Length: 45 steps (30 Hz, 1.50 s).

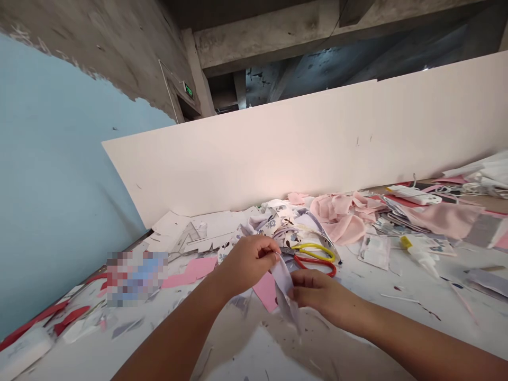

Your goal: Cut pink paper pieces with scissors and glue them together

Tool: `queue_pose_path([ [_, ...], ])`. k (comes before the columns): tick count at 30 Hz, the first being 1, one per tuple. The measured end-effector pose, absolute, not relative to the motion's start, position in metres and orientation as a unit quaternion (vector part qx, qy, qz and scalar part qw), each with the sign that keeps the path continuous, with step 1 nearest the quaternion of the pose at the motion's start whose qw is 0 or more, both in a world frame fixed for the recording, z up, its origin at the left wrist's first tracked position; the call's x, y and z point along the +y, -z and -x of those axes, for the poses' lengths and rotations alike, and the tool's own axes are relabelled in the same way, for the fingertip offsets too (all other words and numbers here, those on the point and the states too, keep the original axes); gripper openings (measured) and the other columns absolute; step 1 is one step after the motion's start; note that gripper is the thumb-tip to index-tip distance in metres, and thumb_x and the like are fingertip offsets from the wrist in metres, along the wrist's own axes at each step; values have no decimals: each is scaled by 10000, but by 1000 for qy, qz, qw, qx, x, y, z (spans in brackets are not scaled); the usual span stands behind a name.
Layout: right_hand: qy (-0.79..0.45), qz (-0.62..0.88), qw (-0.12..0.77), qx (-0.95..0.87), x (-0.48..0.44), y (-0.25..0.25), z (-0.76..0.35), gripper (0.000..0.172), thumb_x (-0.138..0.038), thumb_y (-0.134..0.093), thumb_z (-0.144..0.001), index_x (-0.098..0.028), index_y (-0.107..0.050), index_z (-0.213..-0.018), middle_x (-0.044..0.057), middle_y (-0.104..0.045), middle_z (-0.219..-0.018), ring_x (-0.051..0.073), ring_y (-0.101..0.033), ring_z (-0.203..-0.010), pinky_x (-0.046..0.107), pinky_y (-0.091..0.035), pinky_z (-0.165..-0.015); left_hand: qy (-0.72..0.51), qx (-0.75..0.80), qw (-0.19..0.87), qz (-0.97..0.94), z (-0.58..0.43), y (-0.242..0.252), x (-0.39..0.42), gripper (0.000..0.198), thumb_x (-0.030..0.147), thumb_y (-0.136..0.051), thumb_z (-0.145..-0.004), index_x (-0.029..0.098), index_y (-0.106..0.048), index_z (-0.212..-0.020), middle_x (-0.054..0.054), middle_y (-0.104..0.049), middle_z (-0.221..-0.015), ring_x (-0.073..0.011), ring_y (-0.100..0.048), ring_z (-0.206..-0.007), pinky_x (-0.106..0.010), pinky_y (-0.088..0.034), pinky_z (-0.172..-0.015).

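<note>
My left hand (246, 262) and my right hand (319, 295) both pinch a small pale strip of fabric (284, 286) above the white worktable (246, 349). The left fingers close on its upper end, the right fingers on its lower part. A pink scrap (265, 291) lies on the table just under the strip. Behind my hands lie scissors with one yellow and one red handle (315, 258).
Floral white cloth pieces (278, 222) and pink fabric pieces (345, 217) are heaped at the back, against a tall white board (317, 143). A small glue bottle (420, 255) lies at the right. Paper scraps (186, 233) and red offcuts (59, 317) litter the left side.
</note>
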State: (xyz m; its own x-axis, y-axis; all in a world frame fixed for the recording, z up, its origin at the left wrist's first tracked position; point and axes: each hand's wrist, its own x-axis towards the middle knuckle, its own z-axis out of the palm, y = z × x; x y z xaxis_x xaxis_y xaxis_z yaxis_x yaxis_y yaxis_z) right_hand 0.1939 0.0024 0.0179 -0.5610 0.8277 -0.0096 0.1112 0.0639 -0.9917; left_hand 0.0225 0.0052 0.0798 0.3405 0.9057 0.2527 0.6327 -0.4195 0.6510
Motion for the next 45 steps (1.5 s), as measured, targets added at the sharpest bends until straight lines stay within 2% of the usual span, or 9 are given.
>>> queue_pose_path([
  [3,-607,353,321,-636,4,-20,-194,84,-164,-434,-669,-150,-511,-637,-28,-448,-600,84,-433,-582,222,-366,-583,-297,491,215,-790,-24,-77,6,151,281,-433,-741,218,-569,-719,31,-529,-638,-94,-445,-558,-202,-334,-494],
  [6,-608,374,321,-623,7,-17,-192,86,-167,-445,-653,-160,-444,-567,-49,-391,-535,69,-400,-510,212,-354,-525,-299,491,189,-796,-25,-75,7,145,274,-442,-737,222,-575,-712,32,-543,-659,-95,-452,-567,-204,-335,-501],
  [9,-596,389,310,-630,7,-12,-189,173,-216,-485,-666,-170,-389,-530,-61,-376,-492,61,-392,-463,203,-339,-477,-300,487,185,-799,-24,-75,7,139,276,-448,-737,221,-572,-707,32,-543,-650,-96,-456,-567,-207,-335,-503],
  [14,-617,377,289,-627,5,-10,-187,165,-257,-520,-678,-163,-442,-567,-52,-460,-499,65,-456,-453,201,-370,-465,-298,497,247,-776,-21,-71,11,151,314,-449,-744,220,-567,-750,30,-522,-612,-95,-438,-536,-207,-322,-473],
  [21,-660,344,293,-600,3,-9,-186,143,-246,-573,-654,-145,-498,-587,-43,-505,-536,69,-510,-496,228,-455,-541,-320,477,327,-751,-20,-67,16,112,287,-509,-714,196,-568,-744,26,-509,-621,-83,-434,-564,-202,-339,-513],
  [27,-659,343,289,-604,5,-9,-186,107,-231,-586,-651,-145,-528,-677,-42,-553,-517,56,-510,-433,175,-416,-440,-353,467,352,-730,-23,-67,16,130,290,-543,-697,194,-557,-784,8,-528,-712,-95,-475,-637,-213,-383,-565],
  [35,-681,351,273,-583,1,-9,-185,171,-263,-626,-610,-147,-510,-656,-35,-563,-509,74,-530,-433,196,-436,-452,-378,460,354,-722,-29,-54,21,134,282,-533,-707,190,-548,-803,12,-541,-705,-95,-484,-643,-232,-404,-621],
  [41,-697,333,298,-561,1,-6,-186,179,-287,-622,-642,-146,-524,-692,-22,-594,-553,78,-543,-463,203,-436,-474,-376,467,361,-714,-30,-55,23,217,338,-529,-715,193,-545,-876,-9,-556,-782,-110,-517,-701,-240,-414,-640],
  [45,-706,338,337,-523,3,-4,-188,197,-302,-611,-665,-155,-523,-763,-1,-623,-622,113,-579,-537,249,-454,-534,-368,496,452,-643,-16,-55,29,342,451,-486,-724,223,-477,-980,-32,-554,-891,-117,-576,-653,-232,-408,-541],
])
